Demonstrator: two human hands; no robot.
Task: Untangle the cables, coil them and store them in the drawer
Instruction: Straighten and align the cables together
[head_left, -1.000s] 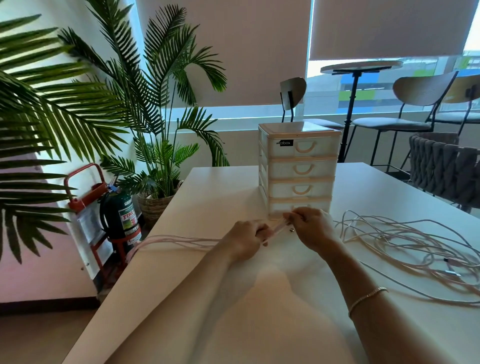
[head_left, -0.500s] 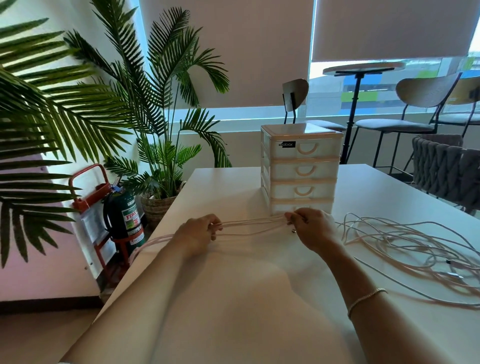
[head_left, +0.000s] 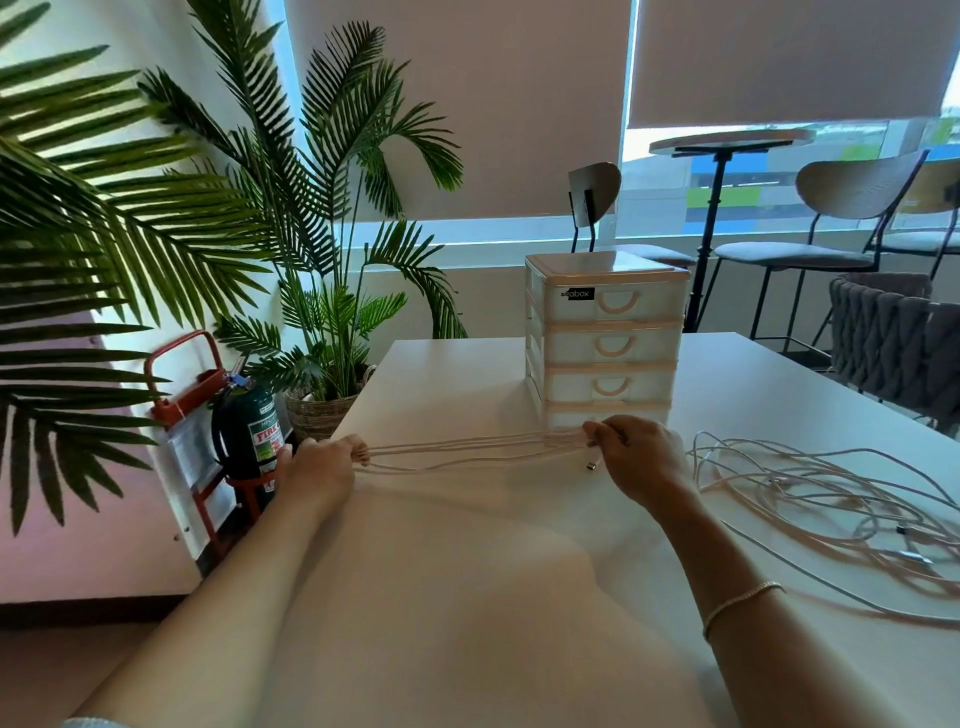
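Note:
A pale pink cable (head_left: 475, 449) is folded into several strands stretched level above the white table (head_left: 467, 597). My left hand (head_left: 322, 467) grips the strands' left end near the table's left edge. My right hand (head_left: 636, 460) pinches the right end, with a small plug (head_left: 592, 464) hanging just below its fingers. A tangled heap of cables (head_left: 831, 499) lies on the table to the right. The white drawer unit (head_left: 605, 338), several drawers high, stands just behind my right hand with all its drawers closed.
Palm plants (head_left: 322, 249) and a green fire extinguisher (head_left: 249, 431) on a red stand sit left of the table. A woven chair (head_left: 893, 338) stands at the right edge. Stools and a round high table (head_left: 727, 140) are by the window.
My left hand has drawn away to the left from my right hand, pulling the folded strands out long between them. The right hand has stayed in front of the drawer unit.

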